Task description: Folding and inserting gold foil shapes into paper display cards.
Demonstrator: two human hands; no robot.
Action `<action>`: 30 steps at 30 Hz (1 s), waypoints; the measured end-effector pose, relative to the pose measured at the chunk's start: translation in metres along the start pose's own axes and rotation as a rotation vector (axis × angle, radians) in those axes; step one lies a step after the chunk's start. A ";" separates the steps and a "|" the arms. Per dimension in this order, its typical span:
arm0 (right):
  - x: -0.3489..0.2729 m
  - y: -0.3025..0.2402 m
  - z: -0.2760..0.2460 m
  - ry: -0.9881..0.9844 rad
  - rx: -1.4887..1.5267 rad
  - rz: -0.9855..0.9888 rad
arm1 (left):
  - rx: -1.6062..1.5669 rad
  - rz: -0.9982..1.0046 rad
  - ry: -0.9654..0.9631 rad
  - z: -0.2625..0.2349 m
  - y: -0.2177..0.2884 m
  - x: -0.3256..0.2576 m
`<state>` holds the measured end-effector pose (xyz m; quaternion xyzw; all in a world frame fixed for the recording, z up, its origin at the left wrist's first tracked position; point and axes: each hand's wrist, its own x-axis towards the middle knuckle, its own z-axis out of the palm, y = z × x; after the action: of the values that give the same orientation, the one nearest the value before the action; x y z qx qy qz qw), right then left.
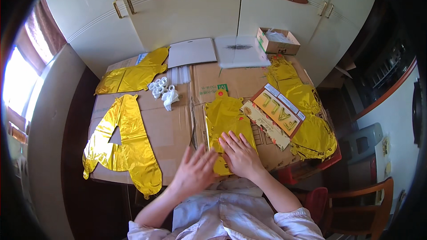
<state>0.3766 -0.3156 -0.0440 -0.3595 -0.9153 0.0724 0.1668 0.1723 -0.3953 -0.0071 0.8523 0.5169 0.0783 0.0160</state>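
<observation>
A folded gold foil balloon point(225, 114) lies in front of me near the table's front edge, with a small red dot on its top tab. My right hand point(240, 154) rests flat on its lower part, fingers stretched out and close together. Just left of it, my left hand point(194, 172) is slightly blurred, its fingers spread, with nothing visible in it; whether it touches the foil I cannot tell. To the left lies a flat letter-shaped gold balloon point(133, 135) with a triangular opening. Printed cards point(276, 113) with autumn colours overlap at the folded balloon's right.
Cardboard point(169, 129) covers the table. More gold foil lies at the back left point(133, 76) and along the right point(302, 102). White ribbon rolls point(159, 87), clear straws point(179, 74), a white board point(192, 53), a clear plastic sheet point(240, 55) and a small box point(279, 44) sit farther back. A wooden chair point(378, 191) stands right.
</observation>
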 end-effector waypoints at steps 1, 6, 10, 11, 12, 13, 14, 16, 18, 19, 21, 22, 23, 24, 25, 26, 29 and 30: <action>0.001 -0.001 0.000 -0.008 0.004 -0.001 | 0.023 -0.007 0.008 -0.005 -0.014 0.007; 0.002 -0.002 -0.001 -0.002 0.005 -0.010 | -0.068 0.139 -0.041 -0.005 -0.071 0.038; 0.003 -0.003 -0.002 -0.010 0.009 -0.013 | -0.025 0.231 -0.082 -0.001 -0.079 0.044; 0.002 -0.002 -0.002 -0.011 0.006 -0.008 | -0.024 0.228 -0.090 -0.002 -0.079 0.045; 0.002 -0.002 -0.002 -0.011 0.003 -0.003 | -0.023 0.224 -0.099 -0.002 -0.080 0.046; 0.002 -0.002 -0.002 -0.012 0.001 0.000 | -0.024 0.225 -0.096 -0.001 -0.080 0.045; 0.002 -0.002 -0.002 -0.017 0.003 0.000 | -0.022 0.220 -0.095 -0.001 -0.081 0.044; 0.002 -0.003 -0.003 -0.026 0.007 -0.001 | -0.010 0.210 -0.099 -0.004 -0.082 0.042; 0.002 -0.002 -0.003 -0.021 -0.006 -0.001 | 0.009 0.207 -0.107 -0.006 -0.082 0.042; 0.002 -0.003 -0.002 -0.019 -0.013 -0.001 | 0.019 0.208 -0.109 -0.006 -0.082 0.042; 0.002 -0.002 -0.002 -0.020 -0.017 -0.003 | 0.043 0.212 -0.107 -0.006 -0.084 0.043; 0.002 -0.002 -0.001 -0.021 -0.019 -0.003 | 0.047 0.208 -0.104 -0.005 -0.085 0.045; 0.002 -0.002 -0.002 -0.021 -0.017 -0.004 | 0.053 0.203 -0.100 -0.005 -0.087 0.047; 0.002 -0.002 -0.002 -0.021 -0.015 -0.006 | 0.058 0.198 -0.097 -0.005 -0.089 0.049; 0.002 -0.002 -0.003 -0.022 -0.013 -0.007 | 0.069 0.194 -0.098 -0.006 -0.090 0.053; 0.002 -0.002 -0.003 -0.023 -0.003 -0.004 | 0.078 0.191 -0.096 -0.006 -0.092 0.058; 0.002 -0.002 -0.003 -0.027 0.015 0.000 | 0.096 0.219 -0.087 -0.005 -0.095 0.068; 0.003 -0.002 -0.003 -0.028 0.013 -0.001 | 0.100 0.235 -0.084 -0.004 -0.095 0.070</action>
<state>0.3747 -0.3152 -0.0404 -0.3570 -0.9172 0.0832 0.1560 0.1199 -0.2895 -0.0056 0.9093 0.4154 0.0180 -0.0141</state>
